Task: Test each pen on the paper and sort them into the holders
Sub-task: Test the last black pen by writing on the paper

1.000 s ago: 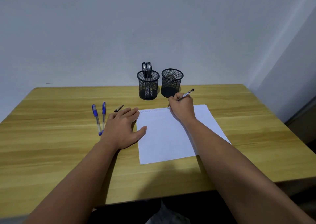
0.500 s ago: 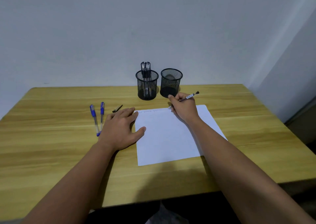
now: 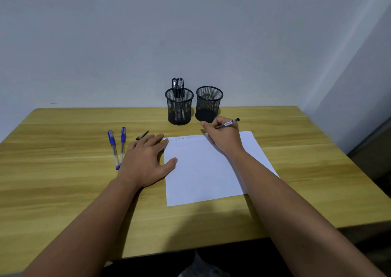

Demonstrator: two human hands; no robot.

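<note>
Head view only. Landmark: white sheet of paper (image 3: 208,168) lying flat on the light wooden tabletop (image 3: 63,192).

Right hand (image 3: 224,138) sits over the paper's far edge, its grip clamped on a slim clear-barrelled pen with a black end (image 3: 229,123). The pen tilts back and to the right; its tip is hidden behind the fingers, so I cannot tell if it touches the paper. Faint scribbles run along the paper's far edge, left of that hand.

Left hand (image 3: 148,160) lies flat at the paper's left edge, fingers straight and spread, thumb on the sheet, pinning it; it grips nothing.

Left of the paper, past the left hand: two blue-capped pens with clear barrels (image 3: 117,147) lie side by side on the tabletop, apart from the hand or just touching it near the wrist, hard to tell. A small black pen cap (image 3: 142,135) lies beyond the left fingertips.

Behind the paper: two round black wire-mesh holders. The left holder (image 3: 179,107) has a few black-capped pens (image 3: 177,86) standing upright in it. The right holder (image 3: 209,104) looks to hold nothing.

Progress, as a judgement: partway. Some pens are sorted into the left holder, one is under test in the right hand, and the two blue ones appear untested. The held pen needs capping and dropping in a holder.
</note>
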